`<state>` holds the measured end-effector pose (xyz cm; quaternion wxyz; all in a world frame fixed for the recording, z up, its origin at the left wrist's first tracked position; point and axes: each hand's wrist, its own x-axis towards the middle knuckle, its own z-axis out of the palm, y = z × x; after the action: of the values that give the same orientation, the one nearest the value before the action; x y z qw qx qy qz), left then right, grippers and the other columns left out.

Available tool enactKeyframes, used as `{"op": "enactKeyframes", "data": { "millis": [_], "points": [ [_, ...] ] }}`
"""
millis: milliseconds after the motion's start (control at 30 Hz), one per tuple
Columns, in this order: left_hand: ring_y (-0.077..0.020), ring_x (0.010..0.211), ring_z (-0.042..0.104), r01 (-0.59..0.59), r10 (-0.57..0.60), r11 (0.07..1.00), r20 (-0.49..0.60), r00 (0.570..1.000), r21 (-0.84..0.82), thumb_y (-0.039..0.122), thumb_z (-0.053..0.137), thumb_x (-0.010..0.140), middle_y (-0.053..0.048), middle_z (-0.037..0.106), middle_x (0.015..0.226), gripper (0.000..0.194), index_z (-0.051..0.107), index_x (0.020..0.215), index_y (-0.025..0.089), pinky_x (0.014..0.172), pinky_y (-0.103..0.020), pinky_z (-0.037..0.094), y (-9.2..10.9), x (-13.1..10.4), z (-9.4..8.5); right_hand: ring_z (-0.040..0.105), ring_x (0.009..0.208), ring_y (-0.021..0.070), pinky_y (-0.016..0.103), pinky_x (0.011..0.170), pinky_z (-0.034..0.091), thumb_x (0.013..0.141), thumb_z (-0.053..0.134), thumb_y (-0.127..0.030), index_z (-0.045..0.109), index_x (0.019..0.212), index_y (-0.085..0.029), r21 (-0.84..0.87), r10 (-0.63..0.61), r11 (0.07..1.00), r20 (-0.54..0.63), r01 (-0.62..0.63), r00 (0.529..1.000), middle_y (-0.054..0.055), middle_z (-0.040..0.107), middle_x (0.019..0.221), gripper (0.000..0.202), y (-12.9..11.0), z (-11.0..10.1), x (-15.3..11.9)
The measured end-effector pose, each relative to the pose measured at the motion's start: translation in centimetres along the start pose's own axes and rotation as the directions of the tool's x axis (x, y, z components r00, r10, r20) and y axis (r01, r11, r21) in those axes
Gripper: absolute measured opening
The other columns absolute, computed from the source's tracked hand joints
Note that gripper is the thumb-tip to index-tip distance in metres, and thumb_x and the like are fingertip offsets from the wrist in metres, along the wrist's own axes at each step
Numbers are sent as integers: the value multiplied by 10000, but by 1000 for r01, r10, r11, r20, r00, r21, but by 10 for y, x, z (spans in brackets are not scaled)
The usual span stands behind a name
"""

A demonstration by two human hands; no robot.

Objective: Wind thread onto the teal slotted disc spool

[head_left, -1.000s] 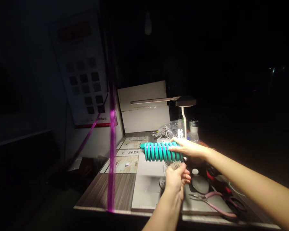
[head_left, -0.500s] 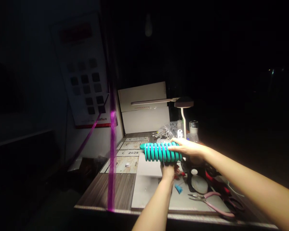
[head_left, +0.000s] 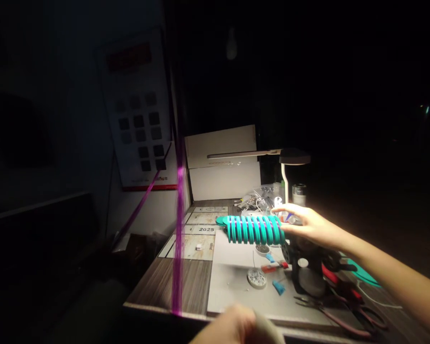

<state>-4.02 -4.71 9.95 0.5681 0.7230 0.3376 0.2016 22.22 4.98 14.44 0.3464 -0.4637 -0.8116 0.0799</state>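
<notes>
A teal coil of stacked rings (head_left: 254, 230) with purple strands along it lies horizontally above the white board (head_left: 225, 286). At the coil's right end is my right hand (head_left: 304, 223), thumb and fingers apart and touching or very near it. The dark device (head_left: 297, 267) stands below that hand. My left hand (head_left: 236, 325) is blurred at the bottom edge, away from the coil, its fingers smeared. On the board are a round speckled disc (head_left: 257, 278), blue tassels (head_left: 278, 287) and a red-capped item (head_left: 274, 267).
Pliers with pink handles (head_left: 338, 317) lie at the board's front right. A lamp (head_left: 294, 156) rises behind the coil, near plastic bags (head_left: 260, 198) and a jar (head_left: 299, 195). Purple strands (head_left: 179, 239) hang at the left, before a wall poster (head_left: 139, 110). White boxes (head_left: 224, 181) stand behind.
My left hand has moved from beneath the coil down to the bottom edge, uncovering the disc. My right hand has shifted slightly to the coil's right end. The whole view has shifted a little.
</notes>
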Motion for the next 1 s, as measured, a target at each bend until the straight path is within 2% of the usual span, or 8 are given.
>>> {"op": "enactKeyframes", "data": {
  "millis": [33,67,100,167,267,467,700,1000],
  "points": [
    [-124,666,550,-49,59,996,-152,987,70,310,565,705,-7,620,750,170,617,806,184,607,-242,424,9,4,-8,483,976,186,342,875,388,760,464,-391,511,1032,-172,-28,-15,1000,-49,14,999,62,519,1066,352,-2,1,-1],
    [-131,694,547,-105,179,971,-360,916,216,286,516,744,-20,622,784,169,604,839,177,643,-257,427,17,12,-18,493,948,185,342,856,395,773,453,-388,530,1002,-174,-60,-36,998,-94,30,995,60,535,1031,322,-4,3,-2],
    [-143,759,543,-116,338,903,-518,786,413,248,464,776,-37,619,838,178,589,874,169,711,-278,421,25,24,-27,496,933,185,339,842,399,780,451,-382,540,989,-176,-96,-62,994,-134,49,989,60,543,1010,306,-6,8,-1],
    [-170,956,485,-69,617,664,-494,613,744,165,432,777,-69,583,998,232,553,974,152,882,-315,346,35,54,-46,501,908,184,330,805,409,797,441,-365,549,986,-179,-168,-120,982,-207,86,971,59,553,979,286,-8,19,2],
    [-207,1094,393,-49,677,456,-311,667,889,182,463,760,-82,513,1136,307,513,1062,166,949,-364,286,40,94,-63,518,830,164,306,748,420,835,393,-328,574,918,-178,-262,-201,957,-292,124,935,46,569,887,250,-8,36,8],
    [-201,1051,437,-55,638,397,-232,735,916,247,411,798,-52,532,1112,279,501,1060,213,925,-410,301,31,120,-62,514,746,117,244,682,419,843,407,-277,578,855,-184,-376,-316,911,-374,169,872,14,559,803,195,-8,51,8],
    [-195,1038,452,-29,620,379,-230,750,925,272,369,825,-53,557,1091,286,488,1074,195,945,-447,259,25,122,-60,505,720,114,239,664,419,836,425,-248,581,866,-173,-458,-397,869,-417,188,818,15,564,790,176,-9,53,9],
    [-199,1014,455,0,651,351,-244,719,936,261,381,819,-67,549,1088,288,485,1082,204,942,-408,277,25,120,-57,498,735,124,246,676,417,851,383,-255,591,896,-168,-438,-415,869,-392,230,821,28,572,802,230,-6,48,8]
  ]
}}
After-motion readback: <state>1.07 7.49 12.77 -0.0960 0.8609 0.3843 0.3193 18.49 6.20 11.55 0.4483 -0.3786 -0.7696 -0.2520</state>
